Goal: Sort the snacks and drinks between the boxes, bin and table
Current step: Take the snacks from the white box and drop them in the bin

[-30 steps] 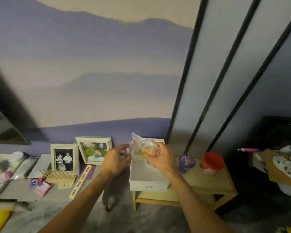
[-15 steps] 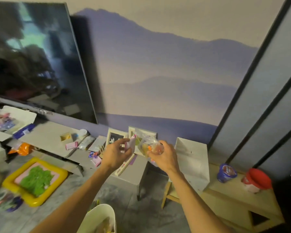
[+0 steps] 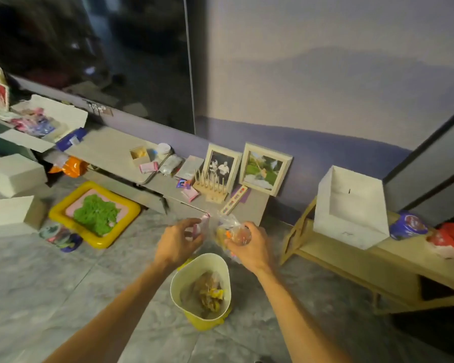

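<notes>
Grey marble floor (image 3: 37, 284) here, with the cream-and-yellow bin (image 3: 207, 322) standing on it, wrappers piled inside. Both hands are just above the bin's far rim: the left hand (image 3: 177, 242) pinches a little pink packet (image 3: 203, 224), and the right hand (image 3: 249, 247) is curled round a crinkly clear snack bag (image 3: 228, 229) with orange bits in it. An open white box (image 3: 351, 229) sits on the wooden table (image 3: 351, 263), off to the bin's right.
</notes>
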Motion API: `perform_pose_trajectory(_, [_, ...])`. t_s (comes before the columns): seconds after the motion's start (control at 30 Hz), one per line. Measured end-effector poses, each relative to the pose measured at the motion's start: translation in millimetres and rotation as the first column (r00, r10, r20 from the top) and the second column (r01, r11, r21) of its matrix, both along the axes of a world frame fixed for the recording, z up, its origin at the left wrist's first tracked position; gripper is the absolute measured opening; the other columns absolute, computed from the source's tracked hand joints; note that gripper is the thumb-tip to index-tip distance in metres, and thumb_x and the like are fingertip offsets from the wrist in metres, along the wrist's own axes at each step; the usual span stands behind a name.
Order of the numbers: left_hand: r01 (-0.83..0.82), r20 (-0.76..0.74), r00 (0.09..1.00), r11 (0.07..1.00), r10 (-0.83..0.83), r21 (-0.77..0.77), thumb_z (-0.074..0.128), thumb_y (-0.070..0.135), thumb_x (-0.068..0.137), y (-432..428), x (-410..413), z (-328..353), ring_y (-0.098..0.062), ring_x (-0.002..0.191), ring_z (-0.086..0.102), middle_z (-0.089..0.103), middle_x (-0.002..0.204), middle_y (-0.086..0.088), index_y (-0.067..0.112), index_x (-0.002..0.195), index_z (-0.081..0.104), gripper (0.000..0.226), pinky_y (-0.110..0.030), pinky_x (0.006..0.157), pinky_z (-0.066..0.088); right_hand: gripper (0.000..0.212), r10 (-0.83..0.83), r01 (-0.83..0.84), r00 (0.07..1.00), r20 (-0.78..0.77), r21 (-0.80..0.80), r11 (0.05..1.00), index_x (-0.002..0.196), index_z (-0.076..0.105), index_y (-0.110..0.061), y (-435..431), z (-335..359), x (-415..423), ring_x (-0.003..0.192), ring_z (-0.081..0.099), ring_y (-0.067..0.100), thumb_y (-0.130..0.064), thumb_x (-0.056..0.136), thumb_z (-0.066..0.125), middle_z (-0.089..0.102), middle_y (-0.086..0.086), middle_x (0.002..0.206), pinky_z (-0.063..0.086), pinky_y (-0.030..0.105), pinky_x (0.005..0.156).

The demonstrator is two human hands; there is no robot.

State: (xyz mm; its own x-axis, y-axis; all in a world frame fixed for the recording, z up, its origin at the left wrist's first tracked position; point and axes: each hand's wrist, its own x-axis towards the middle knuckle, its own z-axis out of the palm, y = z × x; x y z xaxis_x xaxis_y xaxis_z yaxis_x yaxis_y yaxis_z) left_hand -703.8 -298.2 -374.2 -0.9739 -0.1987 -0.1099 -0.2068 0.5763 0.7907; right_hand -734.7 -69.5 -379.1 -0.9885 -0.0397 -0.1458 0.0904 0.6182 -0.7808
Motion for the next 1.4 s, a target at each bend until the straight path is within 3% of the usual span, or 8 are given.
perform_pose_trajectory(0.2, [-0.078, 0.180, 0.982, 0.994, 0.065, 0.070, 0.080, 0.024, 0.085, -10, 54, -130, 0.001, 0.079, 0.074, 0.078, 0.093, 0.012, 0.031, 0.121, 0.075, 0.037, -0.030, 0.068, 0.063, 0.062, -0.003, -0.007, 0.986, 0.167, 0.062, 0.998, 0.119, 0.071, -0.029, -27, -131, 43, 0.097, 0.067, 0.019, -0.058, 0.068, 0.089, 0.065, -0.003, 0.108, 0.055, 0.032, 0.079])
perform_pose_trajectory(0.4, [-0.152, 0.305, 0.943, 0.987, 0.132, 0.043, 0.069, 0.050, 0.080, -16, 89, -279, -0.002, 0.079, 0.074, 0.078, 0.094, 0.013, 0.036, 0.120, 0.074, 0.043, -0.034, 0.072, 0.064, 0.074, -0.004, -0.015, 0.961, 0.277, 0.067, 0.998, 0.127, 0.067, -0.033, -49, -274, 73, 0.100, 0.070, 0.019, -0.070, 0.065, 0.081, 0.065, -0.004, 0.114, 0.063, 0.037, 0.080])
perform_pose_trajectory(0.57, [-0.243, 0.297, 0.931, 0.967, 0.212, 0.073, 0.073, 0.040, 0.097, -4, 85, -338, -0.014, 0.079, 0.076, 0.077, 0.087, 0.009, 0.051, 0.097, 0.069, 0.011, -0.035, 0.071, 0.063, 0.069, -0.045, 0.019, 0.965, 0.258, 0.100, 0.995, 0.129, 0.066, -0.031, -67, -342, 82, 0.105, 0.067, 0.024, -0.063, 0.069, 0.083, 0.065, 0.000, 0.117, 0.060, 0.040, 0.087])
perform_pose_trajectory(0.73, [-0.238, 0.311, 0.929, 0.968, 0.202, 0.080, 0.063, 0.059, 0.097, -2, 89, -371, -0.019, 0.086, 0.076, 0.076, 0.093, 0.006, 0.046, 0.121, 0.061, 0.028, -0.040, 0.074, 0.063, 0.073, -0.025, -0.009, 0.958, 0.286, 0.115, 0.993, 0.142, 0.063, -0.027, -68, -366, 86, 0.118, 0.063, 0.028, -0.050, 0.078, 0.089, 0.062, 0.007, 0.130, 0.052, 0.031, 0.093])
perform_pose_trajectory(0.9, [-0.160, 0.359, 0.920, 0.987, 0.154, -0.012, 0.069, 0.051, 0.087, -8, 83, -347, -0.030, 0.103, 0.073, 0.075, 0.126, -0.003, 0.029, 0.139, 0.064, 0.057, -0.041, 0.087, 0.060, 0.091, 0.058, -0.120, 0.939, 0.340, 0.163, 0.979, 0.161, 0.045, -0.029, -66, -355, 80, 0.146, 0.045, 0.026, -0.061, 0.084, 0.080, 0.046, 0.003, 0.159, 0.046, 0.045, 0.113])
perform_pose_trajectory(1.1, [-0.037, 0.300, 0.950, 0.983, 0.090, -0.180, 0.071, 0.055, 0.094, -12, 78, -288, -0.033, 0.116, 0.068, 0.065, 0.142, -0.004, 0.025, 0.146, 0.057, 0.061, -0.042, 0.093, 0.057, 0.102, 0.101, -0.196, 0.953, 0.287, 0.323, 0.926, 0.156, 0.042, -0.026, -57, -316, 71, 0.148, 0.043, 0.030, -0.091, 0.079, 0.055, 0.044, 0.003, 0.160, 0.052, 0.053, 0.109])
perform_pose_trajectory(1.27, [0.081, 0.219, 0.976, 0.953, -0.016, -0.292, 0.043, 0.069, 0.093, -21, 71, -226, -0.034, 0.129, 0.060, 0.055, 0.152, -0.003, 0.022, 0.150, 0.053, 0.075, -0.050, 0.105, 0.051, 0.099, 0.134, -0.189, 0.976, 0.172, 0.362, 0.913, 0.153, 0.043, -0.021, -44, -233, 57, 0.142, 0.050, 0.031, -0.086, 0.080, 0.055, 0.047, 0.007, 0.157, 0.056, 0.051, 0.102])
perform_pose_trajectory(1.4, [0.070, 0.133, 0.991, 0.941, -0.027, -0.332, 0.039, 0.074, 0.091, -26, 53, -139, -0.030, 0.140, 0.052, 0.050, 0.158, -0.003, 0.021, 0.154, 0.050, 0.083, -0.047, 0.111, 0.047, 0.106, 0.114, -0.132, 0.991, 0.071, 0.366, 0.921, 0.164, 0.036, -0.010, -26, -138, 42, 0.159, 0.030, 0.029, -0.080, 0.086, 0.055, 0.033, 0.013, 0.172, 0.036, 0.045, 0.125])
